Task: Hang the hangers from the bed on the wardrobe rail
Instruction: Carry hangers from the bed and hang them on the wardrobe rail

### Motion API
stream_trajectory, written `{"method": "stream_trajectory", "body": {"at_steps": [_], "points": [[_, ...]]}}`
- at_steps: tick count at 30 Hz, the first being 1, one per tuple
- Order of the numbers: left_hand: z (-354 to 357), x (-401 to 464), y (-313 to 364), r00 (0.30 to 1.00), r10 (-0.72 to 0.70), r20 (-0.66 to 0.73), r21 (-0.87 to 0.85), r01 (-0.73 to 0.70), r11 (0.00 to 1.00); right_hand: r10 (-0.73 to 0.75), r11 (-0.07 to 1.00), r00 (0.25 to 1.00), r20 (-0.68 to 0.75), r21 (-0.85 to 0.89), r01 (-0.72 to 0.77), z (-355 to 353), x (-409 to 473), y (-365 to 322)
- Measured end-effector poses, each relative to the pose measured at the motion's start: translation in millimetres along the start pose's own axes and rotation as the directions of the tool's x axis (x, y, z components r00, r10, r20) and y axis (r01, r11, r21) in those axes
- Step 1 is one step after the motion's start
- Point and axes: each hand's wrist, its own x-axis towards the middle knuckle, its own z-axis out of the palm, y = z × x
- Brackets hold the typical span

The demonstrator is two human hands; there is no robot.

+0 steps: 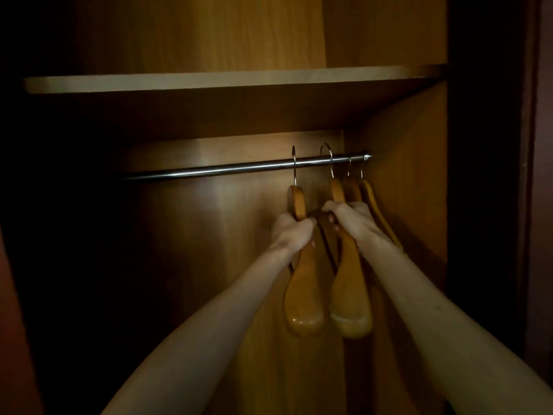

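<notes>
So both hands are up in the wardrobe: left hand clenched round 1 wooden hanger, right hand grasping another hanger, hooks over the rail, probably steadying them beside 2 hung far right.

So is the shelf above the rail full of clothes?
No, the shelf above the rail shows only bare wood.
</notes>
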Motion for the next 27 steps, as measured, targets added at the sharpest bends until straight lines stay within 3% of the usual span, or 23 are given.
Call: {"method": "stream_trajectory", "body": {"at_steps": [7, 16, 27], "points": [[20, 41, 12, 0.991, 0.036, 0.133, -0.008, -0.035, 0.999, 0.027, 0.998, 0.999, -0.023, -0.06, -0.029, -6, 43, -2], [47, 68, 21, 0.989, 0.027, 0.143, 0.022, -0.031, 0.999, 0.115, 0.992, 0.993, 0.012, -0.056, -0.114, -11, 72, -10], [72, 73, 10, 0.982, -0.006, 0.187, -0.006, 0.007, 1.0, 0.211, 0.976, 0.976, -0.057, -0.037, -0.213, -15, 80, 4]]}}
